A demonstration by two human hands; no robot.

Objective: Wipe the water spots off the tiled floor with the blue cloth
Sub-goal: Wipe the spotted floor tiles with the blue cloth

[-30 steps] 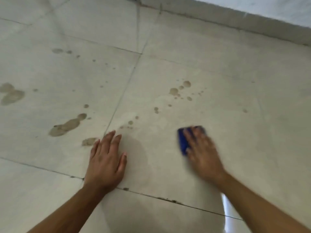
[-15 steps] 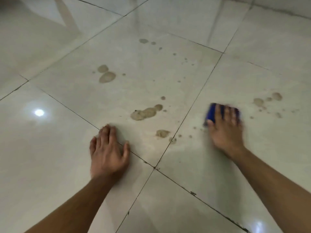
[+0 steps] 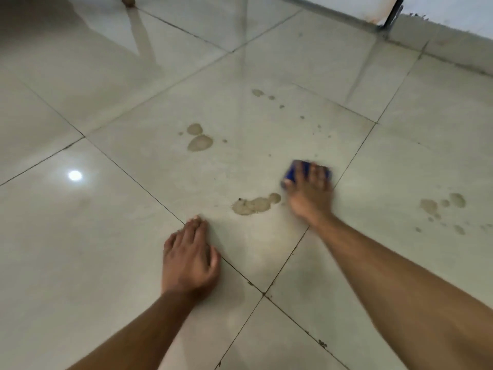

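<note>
The folded blue cloth lies on the tiled floor under my right hand, whose spread fingers press it flat; motion blurs both. Just left of that hand sits an elongated brownish water spot. A pair of rounder spots lies farther away, small drops beyond them, and another cluster marks the tile to the right. My left hand rests palm down on the floor at a grout line, holding nothing.
A skirting and wall run along the top right, with a dark pole standing at it. A furniture leg touches the floor at the top left. A lamp's reflection shines on the left tile.
My right hand has slid the cloth left across the grout line onto the tile with the large spots. The small spot near that line is gone. My left hand stayed planted.
</note>
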